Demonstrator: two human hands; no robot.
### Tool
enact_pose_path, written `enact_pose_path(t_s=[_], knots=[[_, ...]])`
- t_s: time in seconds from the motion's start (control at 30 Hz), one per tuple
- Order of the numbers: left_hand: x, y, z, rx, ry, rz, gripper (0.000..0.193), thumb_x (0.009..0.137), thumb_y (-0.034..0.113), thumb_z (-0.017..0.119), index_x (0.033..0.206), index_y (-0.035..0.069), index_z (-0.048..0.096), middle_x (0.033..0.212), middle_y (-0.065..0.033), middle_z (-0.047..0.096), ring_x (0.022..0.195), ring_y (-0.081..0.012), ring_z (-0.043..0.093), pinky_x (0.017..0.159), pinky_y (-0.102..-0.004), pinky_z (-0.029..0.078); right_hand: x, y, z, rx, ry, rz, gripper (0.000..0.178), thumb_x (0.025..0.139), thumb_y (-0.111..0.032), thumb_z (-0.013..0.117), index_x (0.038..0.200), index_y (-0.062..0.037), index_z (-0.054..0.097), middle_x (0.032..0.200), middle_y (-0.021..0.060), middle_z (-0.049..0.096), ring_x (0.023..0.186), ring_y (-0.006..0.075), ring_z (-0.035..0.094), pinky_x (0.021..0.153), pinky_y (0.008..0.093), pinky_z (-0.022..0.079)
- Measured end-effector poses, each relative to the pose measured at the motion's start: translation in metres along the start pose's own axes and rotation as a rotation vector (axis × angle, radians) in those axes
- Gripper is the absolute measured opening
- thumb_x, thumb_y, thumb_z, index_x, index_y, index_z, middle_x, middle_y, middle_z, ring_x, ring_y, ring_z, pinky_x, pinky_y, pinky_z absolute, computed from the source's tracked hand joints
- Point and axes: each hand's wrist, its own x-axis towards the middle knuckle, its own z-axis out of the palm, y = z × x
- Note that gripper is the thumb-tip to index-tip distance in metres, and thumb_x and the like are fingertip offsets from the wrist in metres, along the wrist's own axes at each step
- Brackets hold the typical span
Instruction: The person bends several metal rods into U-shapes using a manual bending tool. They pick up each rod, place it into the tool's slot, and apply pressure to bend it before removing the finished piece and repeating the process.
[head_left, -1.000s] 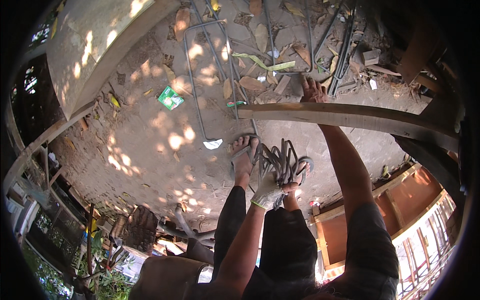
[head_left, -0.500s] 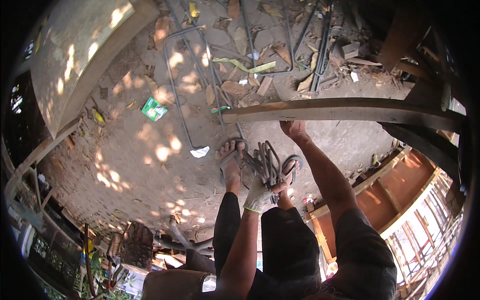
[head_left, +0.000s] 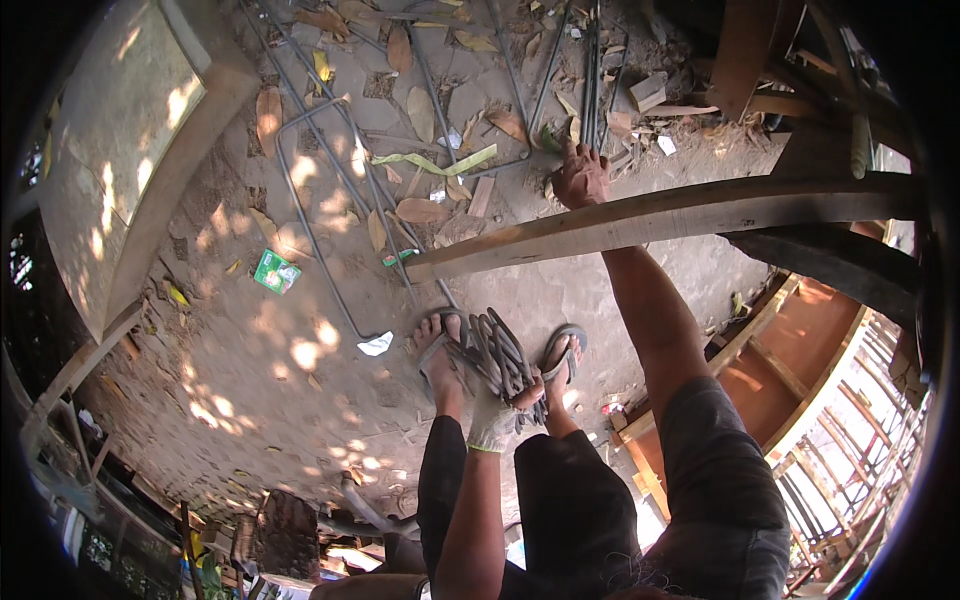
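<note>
A knitted work glove covers my left hand [head_left: 492,418], which is closed around a bundle of bent metal rods [head_left: 497,350] held low between my feet. Beyond the wooden beam [head_left: 640,228], my bare right hand [head_left: 580,180] reaches down, fingers apart, at the near end of several long dark metal rods [head_left: 592,90] on the ground. Whether the fingertips touch these rods is hard to make out. The beam crosses in front of my right wrist and hides part of it. A bent rectangular rod frame [head_left: 300,215] lies left of the beam's end.
Dry leaves [head_left: 420,112], a green packet [head_left: 276,272] and a pale green strip [head_left: 440,162] litter the dirt floor. A large pale board [head_left: 120,150] stands at the left. On the right is a wood-framed brown panel [head_left: 775,360]. A wood block [head_left: 648,92] lies beyond the beam.
My right hand has moved from the beam's near side over to the rods beyond it. The left hand keeps its hold on the rod bundle. The view has shifted slightly.
</note>
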Motion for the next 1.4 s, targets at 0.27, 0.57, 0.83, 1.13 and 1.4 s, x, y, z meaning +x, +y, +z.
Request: enact_pose_path(t_s=[0.27, 0.57, 0.83, 1.13, 1.4], knots=[[0.023, -0.030, 0.007, -1.311, -0.090, -0.314, 0.033, 0.081, -0.004, 0.071, 0.112, 0.000, 0.057, 0.098, -0.0059, 0.064, 0.087, -0.0162, 0.062, 0.082, -0.0296, 0.054, -0.089, 0.065, 0.031, 0.263, 0.409, -0.451, 0.020, 0.089, -0.035, 0.058, 0.089, -0.0158, 0.063, 0.067, 0.0073, 0.062, 0.069, 0.0302, 0.064, 0.080, 0.0483, 0.047], [0.009, -0.015, 0.015, -0.732, 0.100, 0.069, 0.034, 0.078, -0.005, 0.074, 0.109, 0.001, 0.061, 0.097, -0.0042, 0.066, 0.086, -0.0123, 0.063, 0.078, -0.0247, 0.053, -0.219, 0.063, -0.022, 0.140, -0.940, -0.448, 0.052, 0.092, -0.060, 0.050, 0.093, -0.0107, 0.067, 0.079, 0.0176, 0.067, 0.079, 0.0395, 0.066, 0.071, 0.0498, 0.051], [-0.004, 0.024, 0.004, -0.628, 0.187, 0.037, 0.030, 0.078, -0.005, 0.075, 0.105, 0.002, 0.063, 0.096, -0.0023, 0.066, 0.086, -0.0109, 0.063, 0.077, -0.0251, 0.053, -0.371, 0.092, -0.021, 0.302, -1.339, -0.331, 0.069, 0.086, -0.074, 0.047, 0.090, -0.0095, 0.072, 0.083, 0.0171, 0.069, 0.081, 0.0348, 0.068, 0.073, 0.0462, 0.050], [0.007, 0.017, 0.000, -0.810, 0.037, -0.055, 0.031, 0.082, 0.007, 0.075, 0.110, 0.003, 0.061, 0.104, -0.0022, 0.064, 0.095, -0.0135, 0.060, 0.084, -0.0273, 0.050, -0.368, 0.236, -0.028, -0.304, -0.498, -0.359, 0.025, 0.080, -0.029, 0.066, 0.064, -0.0109, 0.065, 0.059, 0.0091, 0.061, 0.058, 0.0277, 0.064, 0.053, 0.0455, 0.045], [0.000, 0.032, -0.012, -0.534, 0.036, -0.003, 0.034, 0.081, 0.009, 0.077, 0.110, 0.003, 0.061, 0.105, -0.0028, 0.064, 0.094, -0.0133, 0.060, 0.084, -0.0277, 0.050, -0.370, 0.105, -0.183, 0.630, -0.498, 0.036, 0.052, 0.095, -0.041, 0.060, 0.063, -0.0021, 0.049, 0.052, 0.0153, 0.043, 0.044, 0.0296, 0.043, 0.046, 0.0423, 0.034]])
